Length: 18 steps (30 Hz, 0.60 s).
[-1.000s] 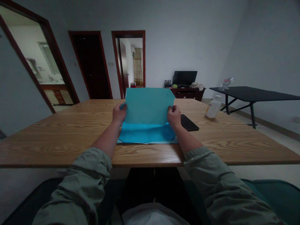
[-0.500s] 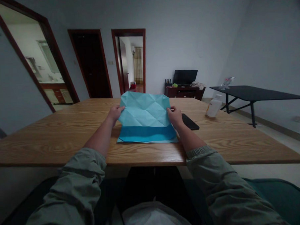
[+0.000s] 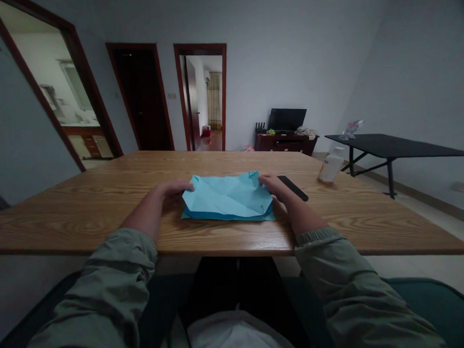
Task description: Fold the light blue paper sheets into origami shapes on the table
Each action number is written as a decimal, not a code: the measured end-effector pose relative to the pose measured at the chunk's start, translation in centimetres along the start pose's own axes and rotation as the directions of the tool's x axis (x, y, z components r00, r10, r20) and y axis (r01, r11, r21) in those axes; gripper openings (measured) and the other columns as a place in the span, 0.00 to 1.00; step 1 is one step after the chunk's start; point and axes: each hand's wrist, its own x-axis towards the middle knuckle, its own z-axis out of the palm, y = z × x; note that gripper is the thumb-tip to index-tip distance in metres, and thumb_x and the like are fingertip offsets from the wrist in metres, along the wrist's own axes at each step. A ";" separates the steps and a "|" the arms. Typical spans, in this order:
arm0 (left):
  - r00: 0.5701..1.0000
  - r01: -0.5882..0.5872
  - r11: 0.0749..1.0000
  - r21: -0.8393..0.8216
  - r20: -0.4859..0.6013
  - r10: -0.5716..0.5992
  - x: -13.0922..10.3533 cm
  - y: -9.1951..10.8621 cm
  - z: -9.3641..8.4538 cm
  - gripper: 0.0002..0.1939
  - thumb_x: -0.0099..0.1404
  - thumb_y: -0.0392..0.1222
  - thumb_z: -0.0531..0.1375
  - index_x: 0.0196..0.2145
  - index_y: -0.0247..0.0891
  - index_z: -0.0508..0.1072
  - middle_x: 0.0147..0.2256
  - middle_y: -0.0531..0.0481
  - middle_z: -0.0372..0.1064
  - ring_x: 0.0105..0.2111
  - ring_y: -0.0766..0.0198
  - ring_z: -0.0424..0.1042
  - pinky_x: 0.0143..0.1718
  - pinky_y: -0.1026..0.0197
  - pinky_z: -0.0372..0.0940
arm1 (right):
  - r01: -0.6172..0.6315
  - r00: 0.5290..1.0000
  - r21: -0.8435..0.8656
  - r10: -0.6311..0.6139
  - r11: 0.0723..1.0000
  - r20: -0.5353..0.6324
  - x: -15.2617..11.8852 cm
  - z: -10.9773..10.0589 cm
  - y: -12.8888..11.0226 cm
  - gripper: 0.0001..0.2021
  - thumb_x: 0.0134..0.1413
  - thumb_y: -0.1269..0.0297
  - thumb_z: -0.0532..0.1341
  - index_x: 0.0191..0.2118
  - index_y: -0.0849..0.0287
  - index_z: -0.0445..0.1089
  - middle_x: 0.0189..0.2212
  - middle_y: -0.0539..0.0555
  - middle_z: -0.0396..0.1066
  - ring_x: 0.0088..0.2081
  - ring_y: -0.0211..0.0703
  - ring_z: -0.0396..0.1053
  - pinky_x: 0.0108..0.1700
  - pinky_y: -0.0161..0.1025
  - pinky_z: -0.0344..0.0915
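Note:
A creased sheet of blue paper [image 3: 227, 193] lies folded low over the wooden table, its lighter face up and a darker blue strip showing along the near edge. My left hand [image 3: 175, 187] pinches the paper's left side, thumb on top and the other fingers mostly hidden. At the right side, my right hand [image 3: 271, 185] grips the paper near its far corner. Small folded flaps show at the far corners.
A black phone [image 3: 293, 187] lies just right of my right hand. Farther right stands a translucent bottle [image 3: 331, 165] on the wooden table [image 3: 114, 210]. Beyond it is a black folding table [image 3: 400, 143]; a television [image 3: 287, 119] stands by the far wall.
Both hands have brought the raised paper flap down toward me, so it now covers most of the darker blue strip. The hands have moved lower and still hold its sides.

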 end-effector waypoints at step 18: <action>0.991 0.022 0.969 0.245 0.124 -0.054 1.7 -1.7 -0.4 0.18 0.44 0.53 0.66 0.21 0.35 0.67 0.16 0.54 0.58 0.16 0.69 0.56 0.18 0.64 0.48 | -0.001 0.996 -0.518 0.050 0.855 0.079 1.7 0.9 2.0 0.12 0.48 0.60 0.57 0.25 0.64 0.71 0.20 0.53 0.67 0.24 0.37 0.65 0.25 0.31 0.56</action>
